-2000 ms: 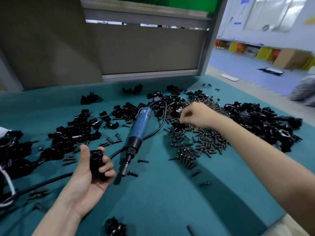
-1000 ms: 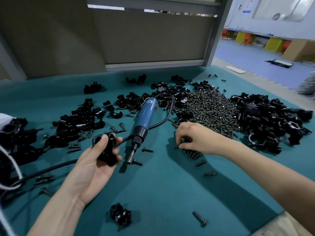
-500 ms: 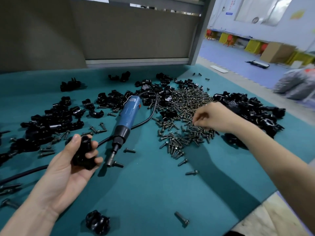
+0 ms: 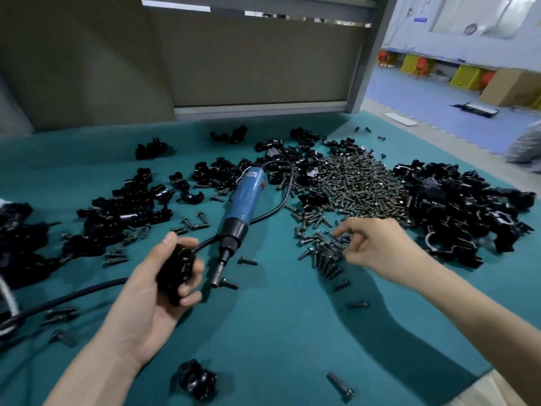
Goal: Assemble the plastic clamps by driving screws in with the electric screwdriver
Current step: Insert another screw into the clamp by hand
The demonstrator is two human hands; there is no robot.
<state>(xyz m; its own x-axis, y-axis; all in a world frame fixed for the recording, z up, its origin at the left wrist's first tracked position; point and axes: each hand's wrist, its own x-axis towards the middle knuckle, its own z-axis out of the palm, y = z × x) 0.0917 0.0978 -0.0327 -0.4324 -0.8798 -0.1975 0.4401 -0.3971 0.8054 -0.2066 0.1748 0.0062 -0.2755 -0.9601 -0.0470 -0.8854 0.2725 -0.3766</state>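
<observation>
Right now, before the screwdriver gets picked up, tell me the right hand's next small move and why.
Probably pinch one screw from the scattered screws under the right hand. The left hand grips a black clamp, the right hand hovers over them with nothing visibly held, and the electric screwdriver lies untouched on the mat between the hands.

Both hands are bare, as are the forearms behind them. The left hand (image 4: 146, 294) shows at the near left; its thumbnail (image 4: 167, 240) is short and evenly trimmed, with a faint gloss. The left forearm (image 4: 87, 373) is uncovered down to the near edge of the view. The right hand (image 4: 377, 244) and right forearm (image 4: 468, 317), at the near right, are likewise uncovered to the edge. Under that forearm, in the near right corner, is a pale beige patch (image 4: 483, 394); whether it is clothing cannot be told.
</observation>
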